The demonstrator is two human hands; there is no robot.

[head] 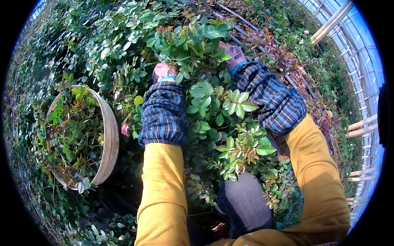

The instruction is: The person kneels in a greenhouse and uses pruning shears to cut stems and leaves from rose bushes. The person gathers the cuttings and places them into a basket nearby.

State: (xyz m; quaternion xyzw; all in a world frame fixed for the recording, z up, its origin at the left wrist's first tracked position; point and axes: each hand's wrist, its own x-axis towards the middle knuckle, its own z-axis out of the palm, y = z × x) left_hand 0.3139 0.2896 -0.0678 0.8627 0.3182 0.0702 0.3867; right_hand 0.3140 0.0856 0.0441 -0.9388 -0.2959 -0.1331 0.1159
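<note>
Both of my arms reach forward into a rose bush (192,50) with dense green leaves. My left hand (165,71), in a pink and dark work glove, is at the near left side of the bush; leaves hide its fingers. To the right, my right hand (232,55) wears a pinkish glove that bears writing, its fingertips lost among the stems and foliage. What either hand grips cannot be seen. Plaid sleeve covers (164,112) are pulled over my yellow sleeves. Leafy rose shoots (237,103) rise between my forearms.
A round pale-rimmed container (110,138) full of cut leafy stems (75,135) stands on the left. Beside it is a pink rose bloom (125,129). Thin pipes (237,40) run along the soil at the upper right. Greenhouse posts (332,23) and film line the right side.
</note>
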